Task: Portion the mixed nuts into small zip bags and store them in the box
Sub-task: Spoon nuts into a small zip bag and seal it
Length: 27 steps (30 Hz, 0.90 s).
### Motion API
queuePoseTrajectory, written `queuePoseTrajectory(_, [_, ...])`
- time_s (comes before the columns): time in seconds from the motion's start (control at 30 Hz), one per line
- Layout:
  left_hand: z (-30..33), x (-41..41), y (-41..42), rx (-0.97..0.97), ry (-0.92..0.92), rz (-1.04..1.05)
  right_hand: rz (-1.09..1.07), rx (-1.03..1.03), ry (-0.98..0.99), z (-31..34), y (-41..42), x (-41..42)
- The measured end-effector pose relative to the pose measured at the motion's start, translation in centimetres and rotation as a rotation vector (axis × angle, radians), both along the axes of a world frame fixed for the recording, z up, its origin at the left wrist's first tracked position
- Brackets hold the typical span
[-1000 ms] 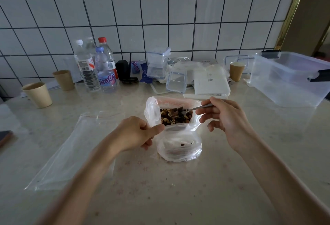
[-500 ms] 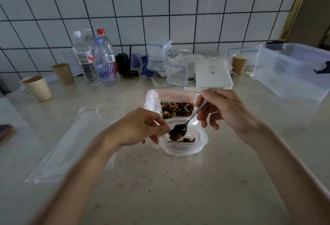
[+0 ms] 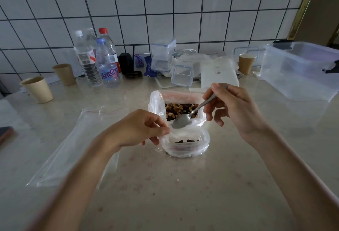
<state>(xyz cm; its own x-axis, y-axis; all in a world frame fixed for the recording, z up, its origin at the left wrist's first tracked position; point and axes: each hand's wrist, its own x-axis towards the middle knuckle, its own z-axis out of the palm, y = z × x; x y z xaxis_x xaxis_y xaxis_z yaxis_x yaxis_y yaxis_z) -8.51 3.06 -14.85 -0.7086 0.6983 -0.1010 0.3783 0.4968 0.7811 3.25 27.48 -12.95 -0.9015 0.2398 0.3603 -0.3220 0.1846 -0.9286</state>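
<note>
The step in hand reads as filling, with the first portion barely begun; the left hand [image 3: 139,130] pinches the near-left lip of the small zip bag [image 3: 186,143], holding its mouth open on the counter [image 3: 183,194], and only a few dark pieces lie in the bag's bottom. The right hand [image 3: 236,113] grips the handle of a metal spoon [image 3: 180,121] between thumb and curled fingers; its bowl looks empty and hangs over the seam between the small bag and the larger bag of mixed nuts [image 3: 180,110], which sits touching it at twelve o'clock, mouth folded open. The next move, as I judge it, calls for dipping the spoon back toward twelve o'clock into the nuts, lifting level, and tipping over the held-open mouth; the pinch must stay firm, since the thin film would likely slump shut. The clear storage box [image 3: 300,73] stands well apart at two o'clock, open-topped, with no bags seen in it; a flat empty zip bag [image 3: 77,148] lies at nine o'clock beneath the left forearm.
</note>
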Motion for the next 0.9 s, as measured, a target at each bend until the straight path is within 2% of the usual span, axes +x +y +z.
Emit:
queuePoseTrajectory(0.13, [0.3, -0.1, 0.1, 0.020, 0.042, 0.116, -0.188, -0.247, -0.088, -0.2, 0.4, -0.2])
queuePoseTrajectory(0.27, [-0.5, -0.6, 0.7, 0.042, 0.401, 0.408, -0.290, -0.287, -0.161, -0.6, 0.6, -0.7])
queuePoseTrajectory(0.33, [-1.2, -0.9, 1.1, 0.067, 0.486, 0.525, -0.304, -0.253, -0.174, -0.8, 0.5, -0.9])
queuePoseTrajectory(0.4, [-2.0, -1.2, 1.5, 0.064, 0.461, 0.573, -0.301, -0.195, -0.186, -1.1, 0.4, -1.1])
queuePoseTrajectory(0.67, [-2.9, -2.0, 3.9, 0.027, 0.353, 0.518, -0.302, 0.123, -0.163, -1.9, 0.1, -1.5])
queuePoseTrajectory(0.83, [-2.6, -1.7, 3.9, 0.131, 0.270, 0.516, -0.176, 0.140, -0.209, -2.3, -0.5, -1.8])
queuePoseTrajectory(0.9, [-2.6, -1.7, 3.8, 0.201, 0.208, 0.507, -0.147, 0.087, -0.234, -2.5, -0.8, -1.9])
